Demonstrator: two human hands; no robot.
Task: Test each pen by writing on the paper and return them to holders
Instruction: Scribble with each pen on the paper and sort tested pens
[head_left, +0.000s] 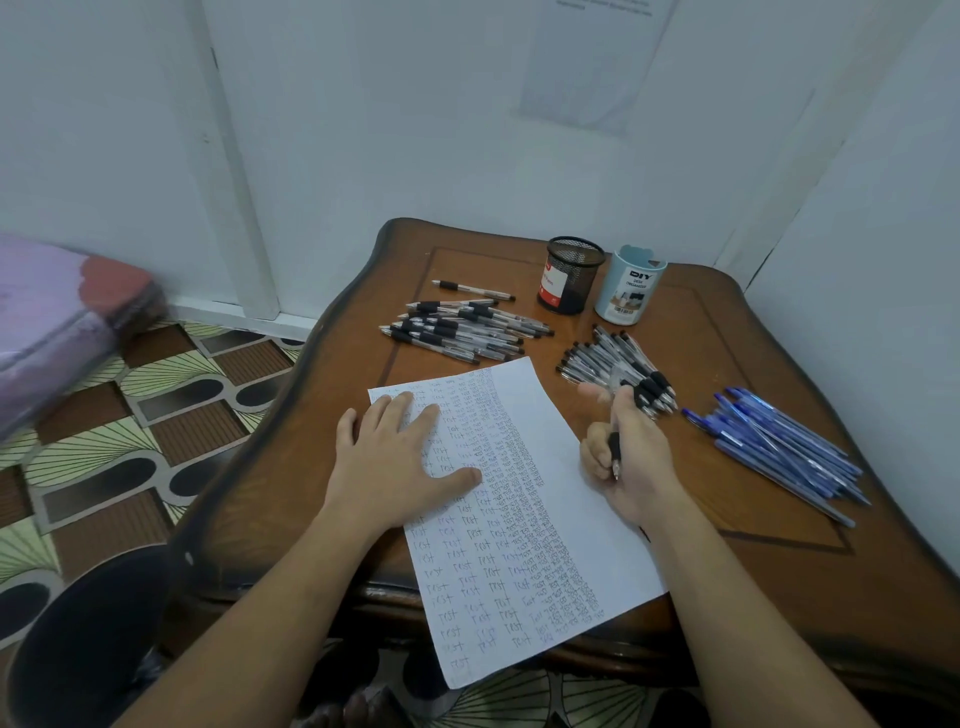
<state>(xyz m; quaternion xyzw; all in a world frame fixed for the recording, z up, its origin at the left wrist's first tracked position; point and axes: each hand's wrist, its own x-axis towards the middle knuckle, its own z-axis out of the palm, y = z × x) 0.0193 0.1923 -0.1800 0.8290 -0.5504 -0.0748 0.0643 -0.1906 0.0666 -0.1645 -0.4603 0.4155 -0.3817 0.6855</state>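
Note:
A white sheet of paper (561, 499) covered with columns of the word "test" lies on the wooden table (753, 561). My left hand (400, 462) rests flat on its upper left part, fingers spread. My right hand (628, 452) is beside the paper's right edge and grips a black-grip pen (615, 453), tip pointing down towards me. Behind are a black mesh holder (570, 274) and a light blue holder (629, 285) marked DIY. No pen shows above either rim.
Three heaps of pens lie on the table: black-grip pens (457, 330) behind the paper, clear black pens (618, 366) just beyond my right hand, blue pens (779, 447) at the right. A single pen (472, 290) lies apart. White walls close the back and right. A dark chair (88, 639) stands at lower left.

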